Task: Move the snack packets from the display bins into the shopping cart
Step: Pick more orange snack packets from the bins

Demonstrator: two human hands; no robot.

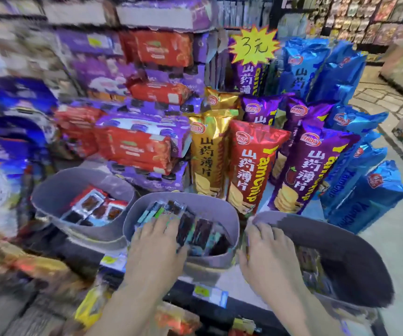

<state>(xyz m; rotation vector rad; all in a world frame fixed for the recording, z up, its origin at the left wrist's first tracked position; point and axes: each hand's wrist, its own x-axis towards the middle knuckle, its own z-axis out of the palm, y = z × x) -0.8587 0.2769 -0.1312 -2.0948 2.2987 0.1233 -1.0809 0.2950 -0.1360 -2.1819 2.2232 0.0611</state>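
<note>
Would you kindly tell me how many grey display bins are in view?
3. The left bin holds red-edged packets; the left hand is in the middle bin; the right hand is at the rim of the right bin. More may lie outside the frame.

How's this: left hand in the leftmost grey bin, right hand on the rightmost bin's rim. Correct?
Wrong bin: head view shows the left hand on snack packets in the middle grey bin. Right hand on the rightmost bin's rim stands.

Shop aisle, bright even light. Tiled floor (377, 93) ran down the right side. Packed wall shelving (365, 18) stood top right. Stacked purple cartons (161, 13) rose behind, yellow starburst price sign (253, 46) beside them. Left side motion-blurred.
</note>
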